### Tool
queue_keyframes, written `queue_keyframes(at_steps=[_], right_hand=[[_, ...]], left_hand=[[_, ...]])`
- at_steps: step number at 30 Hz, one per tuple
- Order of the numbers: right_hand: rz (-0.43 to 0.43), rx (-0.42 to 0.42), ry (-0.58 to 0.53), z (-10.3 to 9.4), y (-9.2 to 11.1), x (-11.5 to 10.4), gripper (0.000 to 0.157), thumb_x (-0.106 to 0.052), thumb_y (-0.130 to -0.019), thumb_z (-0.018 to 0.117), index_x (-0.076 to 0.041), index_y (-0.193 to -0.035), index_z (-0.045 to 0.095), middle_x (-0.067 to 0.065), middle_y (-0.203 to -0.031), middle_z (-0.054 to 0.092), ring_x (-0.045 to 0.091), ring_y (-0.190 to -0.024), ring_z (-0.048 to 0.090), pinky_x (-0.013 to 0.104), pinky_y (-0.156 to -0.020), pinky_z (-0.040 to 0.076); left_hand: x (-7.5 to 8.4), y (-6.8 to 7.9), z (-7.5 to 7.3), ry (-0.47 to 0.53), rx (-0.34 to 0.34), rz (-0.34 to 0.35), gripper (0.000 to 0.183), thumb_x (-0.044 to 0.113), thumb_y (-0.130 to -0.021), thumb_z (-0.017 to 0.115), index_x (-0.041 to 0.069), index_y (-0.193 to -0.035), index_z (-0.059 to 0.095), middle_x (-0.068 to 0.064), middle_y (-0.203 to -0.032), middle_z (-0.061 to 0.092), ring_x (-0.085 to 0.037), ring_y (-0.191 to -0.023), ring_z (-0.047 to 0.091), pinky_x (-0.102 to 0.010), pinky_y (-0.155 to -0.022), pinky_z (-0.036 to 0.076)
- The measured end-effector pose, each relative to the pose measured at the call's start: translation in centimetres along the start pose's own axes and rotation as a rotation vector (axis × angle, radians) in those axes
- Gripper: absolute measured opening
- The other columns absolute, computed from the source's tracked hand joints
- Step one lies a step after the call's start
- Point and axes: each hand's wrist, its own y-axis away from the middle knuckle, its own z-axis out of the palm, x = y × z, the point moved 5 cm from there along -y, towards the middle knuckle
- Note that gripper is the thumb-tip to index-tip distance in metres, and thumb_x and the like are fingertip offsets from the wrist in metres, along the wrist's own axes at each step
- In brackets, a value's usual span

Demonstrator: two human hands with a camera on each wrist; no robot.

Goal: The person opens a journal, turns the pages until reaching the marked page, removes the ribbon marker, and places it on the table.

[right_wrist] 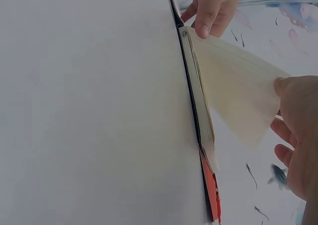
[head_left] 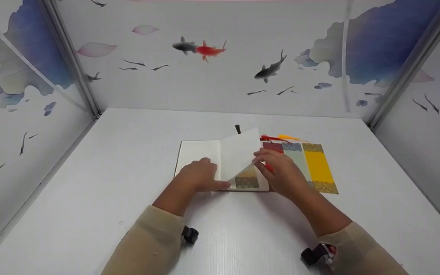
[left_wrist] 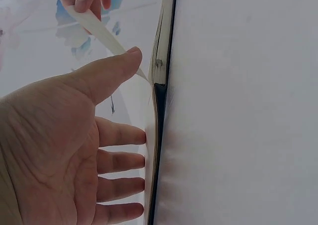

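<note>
An open notebook (head_left: 189, 151) with blank pages and a dark cover lies on the white table. My left hand (head_left: 201, 175) rests on its left page with fingers extended, the thumb reaching across the fold near the lower edge. With thumb and fingertips my right hand (head_left: 279, 170) pinches the corner of a page (head_left: 240, 149) and holds it raised at a slant. Under that page, a bookmark (head_left: 247, 182) with a mottled grey-gold end lies partly hidden. In the right wrist view the lifted page (right_wrist: 243, 91) stretches between the two hands.
Right of the notebook lie a yellow bookmark (head_left: 319, 166), a pale green bookmark (head_left: 295, 156) and a dark red bookmark (head_left: 272, 146), partly covered by the hand. Red tassels (head_left: 271, 138) and an orange tassel (head_left: 289, 137) extend behind them. A black tassel end (head_left: 237, 129) shows past the notebook.
</note>
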Motion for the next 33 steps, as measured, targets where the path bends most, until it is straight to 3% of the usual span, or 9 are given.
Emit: queue_keyframes(at_steps=[7, 9, 14, 17, 20, 23, 27, 30, 33], right_hand=[[0.053, -0.005, -0.009, -0.2, 0.1, 0.9, 0.051, -0.030, -0.106, 0.070, -0.028, -0.155, 0.057, -0.004, -0.166, 0.051, 0.026, -0.156, 0.047, 0.052, -0.124, 0.045], [0.079, -0.029, -0.019, -0.1, 0.0, 1.3, 0.058, -0.030, -0.104, 0.072, -0.030, -0.159, 0.052, -0.003, -0.169, 0.048, 0.027, -0.158, 0.045, 0.053, -0.124, 0.044], [0.161, -0.174, -0.007, 1.1, -0.2, 2.3, 0.068, -0.036, -0.101, 0.076, -0.036, -0.162, 0.047, -0.006, -0.175, 0.037, 0.029, -0.163, 0.037, 0.057, -0.127, 0.039], [0.176, -0.265, 0.045, 1.9, -0.1, 2.7, 0.074, -0.039, -0.099, 0.077, -0.036, -0.165, 0.043, -0.008, -0.178, 0.030, 0.029, -0.165, 0.031, 0.060, -0.128, 0.037], [0.157, -0.331, 0.098, 2.4, 0.0, 2.9, 0.078, -0.039, -0.099, 0.077, -0.033, -0.167, 0.039, -0.006, -0.180, 0.026, 0.030, -0.166, 0.029, 0.062, -0.128, 0.035], [0.134, -0.386, 0.127, 2.8, 0.2, 3.0, 0.076, -0.040, -0.102, 0.072, -0.031, -0.168, 0.037, -0.004, -0.180, 0.025, 0.031, -0.167, 0.026, 0.063, -0.130, 0.032], [0.113, -0.444, 0.122, 3.3, 0.5, 3.2, 0.068, -0.038, -0.107, 0.063, -0.036, -0.168, 0.034, -0.009, -0.179, 0.026, 0.027, -0.169, 0.022, 0.062, -0.131, 0.031], [0.120, -0.480, 0.109, 3.7, 0.8, 3.4, 0.067, -0.036, -0.107, 0.063, -0.041, -0.167, 0.033, -0.014, -0.178, 0.028, 0.024, -0.169, 0.021, 0.060, -0.131, 0.031], [0.137, -0.507, 0.101, 3.9, 0.9, 3.5, 0.070, -0.035, -0.106, 0.065, -0.040, -0.168, 0.032, -0.013, -0.177, 0.030, 0.023, -0.169, 0.022, 0.059, -0.133, 0.028]], left_hand=[[0.3, 0.3, -0.4, -0.028, 0.021, 0.023, 0.065, 0.068, -0.094, 0.066, 0.008, -0.118, 0.071, -0.012, -0.129, 0.064, -0.030, -0.094, 0.061, -0.051, -0.086, 0.057], [0.1, 0.3, -0.4, -0.025, 0.026, 0.024, 0.069, 0.066, -0.096, 0.066, 0.007, -0.131, 0.069, -0.013, -0.137, 0.063, -0.032, -0.104, 0.064, -0.053, -0.093, 0.057], [-0.3, -0.1, -0.5, 0.094, 0.077, -0.001, 0.103, 0.060, -0.094, 0.073, 0.018, -0.173, 0.022, -0.011, -0.169, 0.044, -0.039, -0.142, 0.057, -0.059, -0.115, 0.050], [-0.3, -0.2, -1.1, 0.174, 0.184, 0.001, 0.121, 0.054, -0.091, 0.080, 0.029, -0.174, -0.003, -0.010, -0.177, 0.028, -0.042, -0.145, 0.055, -0.061, -0.113, 0.051], [-0.1, -0.1, -1.8, 0.167, 0.295, 0.019, 0.129, 0.050, -0.088, 0.086, 0.034, -0.173, -0.011, -0.010, -0.182, 0.011, -0.041, -0.153, 0.046, -0.060, -0.115, 0.051], [0.3, 0.0, -2.2, 0.068, 0.345, 0.059, 0.123, 0.046, -0.089, 0.086, 0.035, -0.174, -0.003, -0.008, -0.183, -0.003, -0.040, -0.165, 0.025, -0.059, -0.125, 0.041], [1.2, 0.1, -2.1, -0.041, 0.307, 0.142, 0.084, 0.031, -0.097, 0.077, 0.039, -0.169, 0.033, 0.001, -0.184, -0.001, -0.034, -0.171, 0.002, -0.060, -0.136, 0.020], [1.5, 0.2, -1.8, -0.049, 0.241, 0.169, 0.064, 0.020, -0.100, 0.068, 0.037, -0.159, 0.052, 0.006, -0.183, 0.010, -0.029, -0.171, 0.000, -0.058, -0.138, 0.011], [1.5, 0.3, -1.6, -0.045, 0.196, 0.161, 0.058, 0.023, -0.101, 0.066, 0.032, -0.157, 0.056, 0.005, -0.181, 0.020, -0.026, -0.171, 0.005, -0.055, -0.138, 0.012]])
